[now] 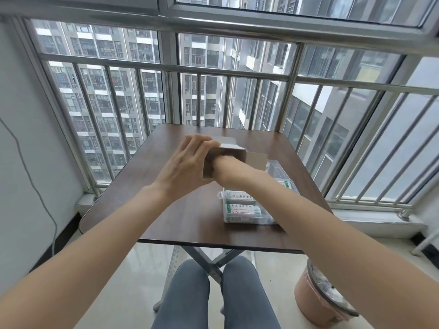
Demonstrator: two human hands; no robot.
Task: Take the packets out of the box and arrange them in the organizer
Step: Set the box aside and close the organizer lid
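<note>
Box: I hold the cardboard box (228,154) above the table (190,224), its open end turned toward me and flaps spread.
Left hand: my left hand (187,162) wraps the box's far left side, fingers curled over its top edge.
Right hand: my right hand (228,166) is pushed into the opening up to the wrist; fingers are hidden, so I cannot tell what they grasp.
Organizer: the clear organizer (249,220) sits just below, right of centre, with printed packets (242,208) already lying in its near compartments.
Doing it well: I should steady the box firmly, draw packets straight out without snagging flaps, then lay them flat beside those already in place.
</note>
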